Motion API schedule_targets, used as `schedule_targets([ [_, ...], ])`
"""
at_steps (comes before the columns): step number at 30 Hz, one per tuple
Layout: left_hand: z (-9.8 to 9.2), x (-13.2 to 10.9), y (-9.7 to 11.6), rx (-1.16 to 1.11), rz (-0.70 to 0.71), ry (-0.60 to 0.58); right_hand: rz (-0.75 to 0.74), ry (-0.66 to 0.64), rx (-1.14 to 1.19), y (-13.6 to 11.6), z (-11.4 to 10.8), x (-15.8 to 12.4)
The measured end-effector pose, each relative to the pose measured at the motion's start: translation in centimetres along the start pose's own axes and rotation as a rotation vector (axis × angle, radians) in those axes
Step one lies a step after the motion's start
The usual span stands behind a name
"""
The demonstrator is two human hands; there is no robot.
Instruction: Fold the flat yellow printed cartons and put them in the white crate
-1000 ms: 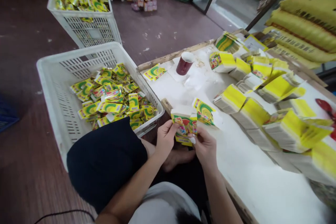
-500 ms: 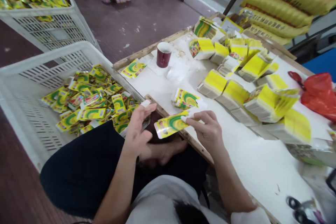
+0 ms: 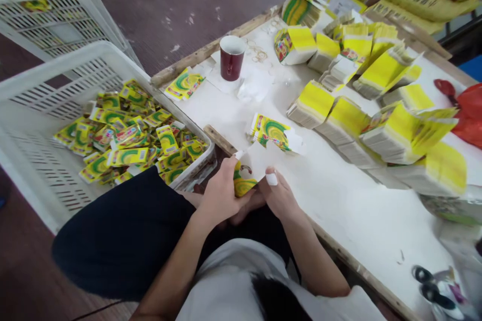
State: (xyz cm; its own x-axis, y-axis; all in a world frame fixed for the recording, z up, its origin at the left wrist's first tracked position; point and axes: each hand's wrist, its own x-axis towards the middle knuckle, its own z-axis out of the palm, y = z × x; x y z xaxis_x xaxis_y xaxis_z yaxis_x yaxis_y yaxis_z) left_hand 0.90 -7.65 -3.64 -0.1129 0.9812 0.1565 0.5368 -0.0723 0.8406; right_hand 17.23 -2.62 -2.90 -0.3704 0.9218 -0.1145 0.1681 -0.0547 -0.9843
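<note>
Between my two hands is a yellow-and-green printed carton (image 3: 244, 180), its white flaps spread upward. My left hand (image 3: 221, 191) is closed on its left side. On the right side, my right hand (image 3: 279, 193) grips it at the white card, the thumb wrapped in white tape. Just beyond my hands, a small stack of flat cartons (image 3: 274, 131) lies on the white tabletop (image 3: 339, 220). To my left, a white plastic crate (image 3: 41, 110) holds many filled yellow-green packs (image 3: 130, 154).
A maroon cup (image 3: 230, 62) stands near the table's far left edge beside another flat carton (image 3: 185, 84). Rows of bundled cartons (image 3: 312, 103) fill the table's right side. Scissors (image 3: 429, 286) lie at lower right, and a red plastic bag (image 3: 470, 115) at far right. A second crate (image 3: 64, 25) stands behind.
The carton was flat in my right hand, with my left hand open and apart. Now both hands hold it closer to my body, and its white flaps stand opened out. The view has tilted down.
</note>
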Motion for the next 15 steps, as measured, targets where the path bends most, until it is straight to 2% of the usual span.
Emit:
schedule_targets([
  [2,0.1,-0.2,-0.3,0.073,0.064,0.018,0.018,-0.051,0.059,-0.2,0.4,0.1],
  [6,0.4,-0.3,-0.5,0.134,0.141,0.034,-0.042,0.021,-0.014,-1.7,0.7,0.7],
  [9,0.6,-0.4,-0.3,0.142,0.174,-0.004,-0.032,0.016,-0.024,-2.4,1.2,1.2],
  [12,0.5,-0.4,-0.3,0.13,0.181,-0.037,-0.017,-0.008,0.025,-2.1,1.8,1.4],
  [15,0.3,-0.2,-0.4,0.165,0.165,-0.007,0.017,-0.076,0.042,-1.4,1.5,1.1],
])
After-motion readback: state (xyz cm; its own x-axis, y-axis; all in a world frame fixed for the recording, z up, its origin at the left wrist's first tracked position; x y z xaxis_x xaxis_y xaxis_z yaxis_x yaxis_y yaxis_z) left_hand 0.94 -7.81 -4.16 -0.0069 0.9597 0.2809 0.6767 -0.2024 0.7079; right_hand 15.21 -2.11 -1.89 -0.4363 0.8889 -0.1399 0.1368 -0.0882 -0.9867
